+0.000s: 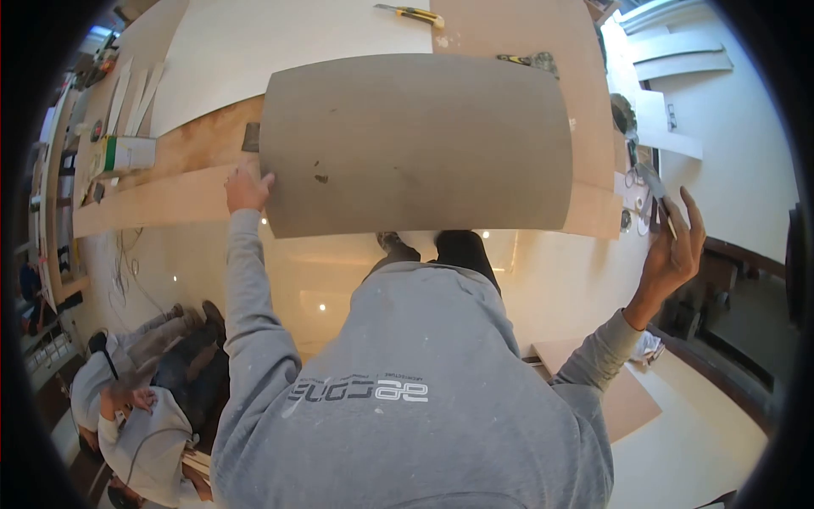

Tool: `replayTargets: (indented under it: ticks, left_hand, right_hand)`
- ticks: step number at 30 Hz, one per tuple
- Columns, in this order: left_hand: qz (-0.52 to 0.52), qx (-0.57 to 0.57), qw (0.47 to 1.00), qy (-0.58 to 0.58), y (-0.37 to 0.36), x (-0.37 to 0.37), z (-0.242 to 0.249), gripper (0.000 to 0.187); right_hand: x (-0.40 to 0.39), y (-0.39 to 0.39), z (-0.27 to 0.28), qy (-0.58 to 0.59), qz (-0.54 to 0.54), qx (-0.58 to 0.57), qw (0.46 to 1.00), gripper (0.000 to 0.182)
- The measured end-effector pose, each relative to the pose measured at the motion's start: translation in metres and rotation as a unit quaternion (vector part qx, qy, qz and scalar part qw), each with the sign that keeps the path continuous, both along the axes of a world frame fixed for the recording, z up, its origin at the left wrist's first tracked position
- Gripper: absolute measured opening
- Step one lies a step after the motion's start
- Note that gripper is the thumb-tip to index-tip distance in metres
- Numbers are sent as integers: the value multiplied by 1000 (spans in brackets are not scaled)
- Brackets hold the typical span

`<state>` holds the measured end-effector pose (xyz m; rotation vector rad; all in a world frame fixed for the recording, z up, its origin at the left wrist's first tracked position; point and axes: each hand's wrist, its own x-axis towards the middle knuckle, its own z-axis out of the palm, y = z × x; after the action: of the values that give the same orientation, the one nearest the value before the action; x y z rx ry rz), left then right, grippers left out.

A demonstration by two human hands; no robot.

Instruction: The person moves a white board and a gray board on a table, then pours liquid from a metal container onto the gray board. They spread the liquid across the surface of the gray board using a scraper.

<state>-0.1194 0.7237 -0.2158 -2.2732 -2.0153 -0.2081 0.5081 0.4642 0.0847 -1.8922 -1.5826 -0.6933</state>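
Grey sweatshirt sleeves are seen reaching out from below. A thin metal blade (657, 193) is pinched between the thumb and fingers of the right hand (670, 254), raised off to the side. The grey laminate sheet (415, 144) is pressed at its near left corner by the flattened left hand (246, 188), atop plywood boards (170, 199). Farther off, a yellow utility knife (413, 13) is lying.

Woodworking or fit-out workshop, indoors. Long plywood tabletop (170, 199) carried large sheet material: a grey laminate sheet (415, 144) and a pale board (288, 51). A yellow utility knife (413, 13) lay at the far edge, cut strips (136, 89) at the left. Glossy tiled floor (339, 280) below; another person (144, 399) sat there in work clothes.
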Motion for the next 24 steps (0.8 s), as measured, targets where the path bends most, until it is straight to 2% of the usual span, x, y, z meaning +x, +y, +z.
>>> replayTargets:
  ticks: [1,3,5,7,9,12,13,16,19,24]
  left_hand:
    - [-47,26,997,-50,5,9,-8,62]
    - [-127,69,979,-143,-17,53,5,71]
    - [-195,-33,959,-204,-58,108,27,80]
    - [-313,-83,931,-167,-100,161,22,89]
    - [-380,-197,891,-148,-129,205,34,101]
    - [-358,-172,917,34,-134,236,16,112]
    - [-371,-177,911,9,-135,236,8,115]
    - [-417,-169,892,37,-148,218,-4,114]
    - [-423,-278,862,32,-133,214,31,114]
    - [-426,-283,859,32,-98,246,40,115]
  right_hand:
    - [-1,-9,4,-35,-19,-9,999,33]
    - [-2,-28,0,-23,-33,10,999,34]
    - [-3,-39,-5,-43,-32,19,998,31]
    - [-6,-46,-12,-14,-33,18,999,28]
    - [-12,-59,-7,-34,-63,8,997,25]
    - [-19,-74,-3,-22,-104,6,994,23]
    - [-18,-78,-2,-27,-115,4,993,23]
    - [-15,-88,1,-33,-133,-2,991,23]
    - [-12,-92,-1,-28,-133,5,991,23]
    - [-12,-78,2,-23,-108,7,994,24]
